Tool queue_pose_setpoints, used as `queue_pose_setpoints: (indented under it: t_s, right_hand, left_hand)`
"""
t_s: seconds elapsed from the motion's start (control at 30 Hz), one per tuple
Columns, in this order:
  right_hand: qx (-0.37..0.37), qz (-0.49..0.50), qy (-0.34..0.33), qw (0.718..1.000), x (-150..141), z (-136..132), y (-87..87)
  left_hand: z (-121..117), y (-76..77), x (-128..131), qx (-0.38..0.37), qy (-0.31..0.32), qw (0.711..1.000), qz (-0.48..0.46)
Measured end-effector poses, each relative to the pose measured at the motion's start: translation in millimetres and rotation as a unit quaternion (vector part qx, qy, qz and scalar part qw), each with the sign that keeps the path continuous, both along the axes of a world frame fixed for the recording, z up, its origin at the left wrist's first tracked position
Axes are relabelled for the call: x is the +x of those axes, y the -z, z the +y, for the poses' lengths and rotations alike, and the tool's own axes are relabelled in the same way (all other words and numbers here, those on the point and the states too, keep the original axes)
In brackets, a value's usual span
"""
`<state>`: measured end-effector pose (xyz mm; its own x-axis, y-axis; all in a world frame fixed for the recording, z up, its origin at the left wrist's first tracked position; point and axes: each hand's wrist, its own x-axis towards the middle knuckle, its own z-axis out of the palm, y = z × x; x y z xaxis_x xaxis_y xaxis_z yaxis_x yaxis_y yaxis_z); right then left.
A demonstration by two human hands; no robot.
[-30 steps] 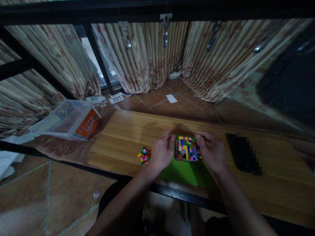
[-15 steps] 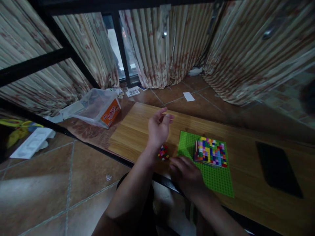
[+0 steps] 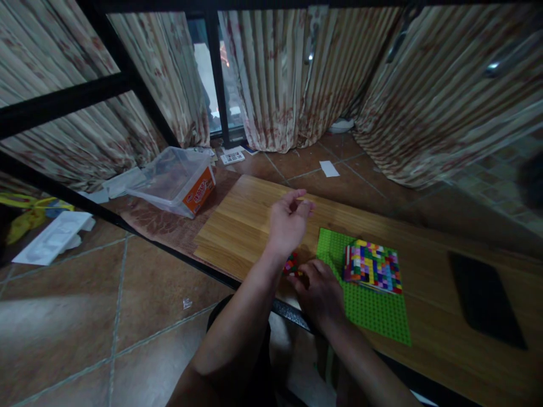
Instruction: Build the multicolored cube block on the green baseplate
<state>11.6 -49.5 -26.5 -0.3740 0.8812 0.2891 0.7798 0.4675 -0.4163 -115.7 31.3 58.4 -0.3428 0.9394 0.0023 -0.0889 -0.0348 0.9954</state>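
My left hand (image 3: 289,223) hovers over the wooden table, palm turned inward. Its fingers are loosely bent, with a gap between thumb and forefinger, and no object shows in it. A small pile of colourful toy bricks (image 3: 290,263) lies below, partly covered by my left wrist. At the pile's right edge, my right hand (image 3: 321,291) has thumb and fingertips closed around a small toy brick (image 3: 300,273), mostly covered by the fingers. Just right of that hand, a block of many-coloured toy bricks (image 3: 373,265) stands on a green baseplate (image 3: 377,311).
A dark flat tablet-like slab (image 3: 486,299) lies on the table's (image 3: 237,217) right part. Left of the table stands a clear plastic box (image 3: 169,183) with an orange label. White paper (image 3: 329,168) lies on the tiled floor, and long curtains (image 3: 271,79) hang behind.
My right hand has moved in to the brick pile, and its fingers have closed there. My left hand stays raised. The whole view has shifted slightly.
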Motion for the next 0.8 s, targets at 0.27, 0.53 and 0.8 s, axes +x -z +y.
queue_pose_setpoints:
  t_s: [0.27,0.53,0.8]
  right_hand:
    - [0.017,0.001,-0.069,0.998,16.4,9.0,-16.5]
    - [-0.036,0.196,0.039,0.979,72.2,36.2,-84.6]
    - [-0.108,0.315,0.076,0.94,97.7,38.8,-68.5]
  left_hand:
    - [0.0,6.6,6.4,0.008,0.046,0.999,0.011]
    - [-20.1,-2.8,34.3,-0.005,0.277,0.96,-0.028]
    - [-25.7,8.2,58.2,-0.048,0.328,0.942,-0.055]
